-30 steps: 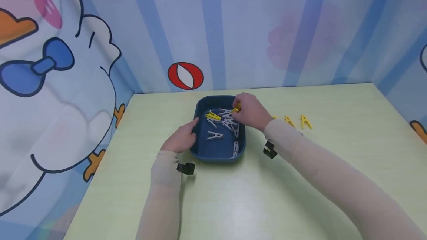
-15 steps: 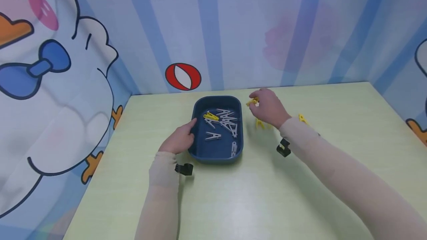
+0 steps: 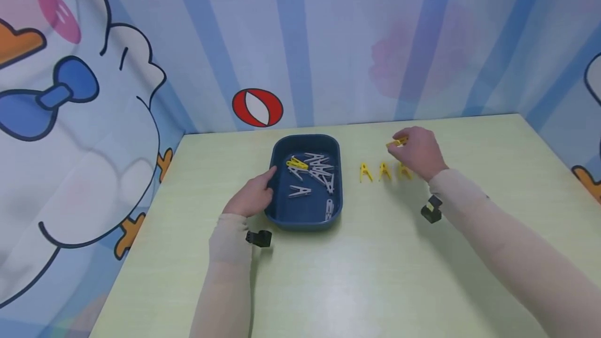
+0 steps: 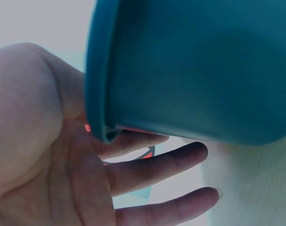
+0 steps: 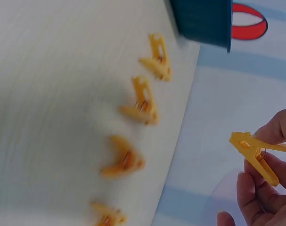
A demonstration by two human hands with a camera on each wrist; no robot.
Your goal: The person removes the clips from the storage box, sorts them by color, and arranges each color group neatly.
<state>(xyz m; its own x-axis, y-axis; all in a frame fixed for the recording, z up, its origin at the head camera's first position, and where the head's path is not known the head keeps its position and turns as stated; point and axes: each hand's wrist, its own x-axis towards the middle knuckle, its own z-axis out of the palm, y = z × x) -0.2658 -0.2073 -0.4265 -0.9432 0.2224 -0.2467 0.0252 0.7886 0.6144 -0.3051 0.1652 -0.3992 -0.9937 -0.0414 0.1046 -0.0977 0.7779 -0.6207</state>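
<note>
Striped backdrop (image 3: 338,40) rises beyond the table (image 3: 300,280); left hand (image 3: 249,197) touches the tray (image 3: 302,225), fingers straight; right hand (image 3: 419,153) pinches a yellow clip (image 5: 253,153), which could slip if squeezed off-centre.

The clothespin (image 5: 251,153) is yellow, tray (image 3: 293,210) blue, backdrop (image 3: 347,40) blue-striped.

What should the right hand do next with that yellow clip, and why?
The right hand should probably lower its yellow clip onto the table, just right of the row of yellow clips: it pinches this one in the air, and four lie lined up there.
</note>
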